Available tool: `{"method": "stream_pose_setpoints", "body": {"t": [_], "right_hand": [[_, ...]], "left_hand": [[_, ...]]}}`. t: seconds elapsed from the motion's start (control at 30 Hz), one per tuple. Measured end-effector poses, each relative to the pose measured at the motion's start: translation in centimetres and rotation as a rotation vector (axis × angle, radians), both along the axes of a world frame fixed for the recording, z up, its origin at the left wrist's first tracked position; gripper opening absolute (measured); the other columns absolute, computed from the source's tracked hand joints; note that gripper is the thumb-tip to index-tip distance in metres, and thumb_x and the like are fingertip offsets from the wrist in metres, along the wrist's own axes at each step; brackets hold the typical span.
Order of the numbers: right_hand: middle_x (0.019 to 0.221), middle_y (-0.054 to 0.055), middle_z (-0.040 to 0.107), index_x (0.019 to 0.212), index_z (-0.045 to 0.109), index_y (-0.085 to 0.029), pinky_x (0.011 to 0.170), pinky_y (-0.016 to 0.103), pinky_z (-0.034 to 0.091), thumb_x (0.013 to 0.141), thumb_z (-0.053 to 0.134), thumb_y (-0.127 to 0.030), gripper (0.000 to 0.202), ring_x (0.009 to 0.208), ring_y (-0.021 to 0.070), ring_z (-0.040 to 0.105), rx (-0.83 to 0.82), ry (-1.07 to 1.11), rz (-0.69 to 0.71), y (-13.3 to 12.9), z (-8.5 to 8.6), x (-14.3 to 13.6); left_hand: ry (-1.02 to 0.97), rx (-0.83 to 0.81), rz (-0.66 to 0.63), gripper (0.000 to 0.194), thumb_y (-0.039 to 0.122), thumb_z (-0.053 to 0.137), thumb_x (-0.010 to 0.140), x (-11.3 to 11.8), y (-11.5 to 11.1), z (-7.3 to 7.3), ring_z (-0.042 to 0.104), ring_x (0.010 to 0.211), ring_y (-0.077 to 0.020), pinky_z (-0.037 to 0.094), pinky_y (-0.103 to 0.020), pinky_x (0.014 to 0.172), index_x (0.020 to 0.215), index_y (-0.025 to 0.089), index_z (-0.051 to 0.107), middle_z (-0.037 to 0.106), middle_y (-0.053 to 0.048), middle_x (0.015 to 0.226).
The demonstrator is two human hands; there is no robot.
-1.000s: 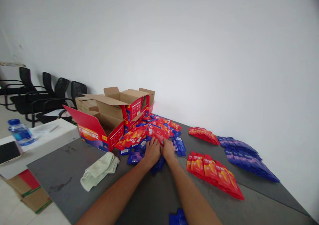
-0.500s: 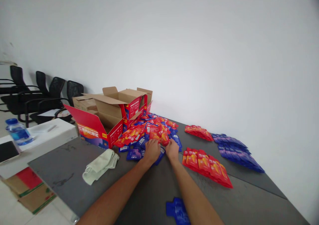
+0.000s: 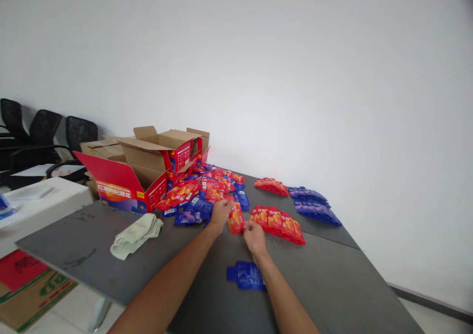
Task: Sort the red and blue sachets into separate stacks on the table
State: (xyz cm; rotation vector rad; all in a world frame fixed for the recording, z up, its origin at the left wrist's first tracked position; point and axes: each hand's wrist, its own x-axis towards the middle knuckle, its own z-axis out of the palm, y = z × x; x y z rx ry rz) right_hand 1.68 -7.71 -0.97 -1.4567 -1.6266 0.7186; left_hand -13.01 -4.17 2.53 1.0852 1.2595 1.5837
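Note:
A red pouch (image 3: pixel 236 219) with an orange print is stretched between my two hands, just in front of the heap. My left hand (image 3: pixel 220 215) is closed on its upper left end. At its lower right corner, my right hand (image 3: pixel 254 236) pinches the pouch. Behind them spreads a mixed heap of red and blue pouches (image 3: pixel 188 191). A single blue pouch (image 3: pixel 246 275) lies flat on the table below my right hand, partly behind my forearm. To the right of my hands is an overlapping row of red pouches (image 3: pixel 277 222).
Further back lie another red row (image 3: pixel 271 186) and rows of blue pouches (image 3: pixel 314 207). Open red cartons (image 3: pixel 123 191) stand at the back left. A folded pale cloth (image 3: pixel 136 235) rests on the dark table (image 3: pixel 332 280). A white box (image 3: pixel 44 211) and chairs (image 3: pixel 79 134) are at left.
Both hands have drawn back from the heap with one red pouch between them. The view has turned right, so the cartons and rows appear further left.

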Motion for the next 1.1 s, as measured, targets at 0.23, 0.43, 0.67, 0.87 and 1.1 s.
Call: {"method": "stream_pose_setpoints", "body": {"t": [0.23,0.43,0.67,0.87,1.1], "right_hand": [[0.062,0.001,0.065,0.076,0.065,-0.016,0.052,0.022,0.037,0.084,0.048,-0.048,0.037,0.054,0.0142,0.056,-0.036,0.097,0.097,-3.6,0.9,3.9],[0.057,0.000,0.061,0.069,0.063,-0.018,0.051,0.022,0.036,0.084,0.048,-0.049,0.038,0.050,0.0137,0.051,-0.008,0.125,-0.012,-4.7,1.3,7.2],[0.063,0.003,0.065,0.073,0.061,-0.018,0.056,0.025,0.040,0.087,0.045,-0.056,0.043,0.057,0.0173,0.056,0.082,0.146,-0.226,-3.4,0.3,11.3],[0.090,0.012,0.071,0.108,0.062,-0.014,0.073,0.030,0.047,0.089,0.045,-0.046,0.041,0.079,0.0229,0.065,0.109,-0.010,-0.388,-1.1,0.9,14.2],[0.123,0.016,0.060,0.127,0.058,-0.010,0.101,0.039,0.035,0.090,0.043,-0.025,0.043,0.113,0.0270,0.051,0.315,-0.479,-0.357,0.4,-0.8,16.0]], "left_hand": [[-0.055,-0.007,-0.169,0.032,0.046,0.068,0.067,4.2,-0.8,-0.9,0.053,0.054,-0.0116,0.038,-0.022,0.051,0.070,0.014,0.064,0.062,0.000,0.061],[-0.193,-0.068,-0.253,0.038,0.049,0.072,0.063,8.0,-0.6,-0.8,0.057,0.056,-0.0122,0.043,-0.023,0.055,0.073,0.014,0.061,0.064,-0.001,0.065],[-0.056,-0.203,-0.421,0.033,0.038,0.072,0.068,12.2,-1.1,-1.1,0.062,0.060,-0.0138,0.048,-0.024,0.056,0.091,0.016,0.061,0.067,-0.001,0.071],[0.121,-0.050,-0.329,0.033,0.016,0.069,0.067,15.8,0.6,-2.5,0.061,0.059,-0.0124,0.048,-0.022,0.058,0.099,0.014,0.060,0.065,0.000,0.069],[0.662,0.143,-0.244,0.031,0.013,0.051,0.084,19.0,2.7,-1.8,0.063,0.098,-0.0189,0.046,-0.030,0.090,0.110,0.015,0.068,0.070,-0.011,0.110]]}}
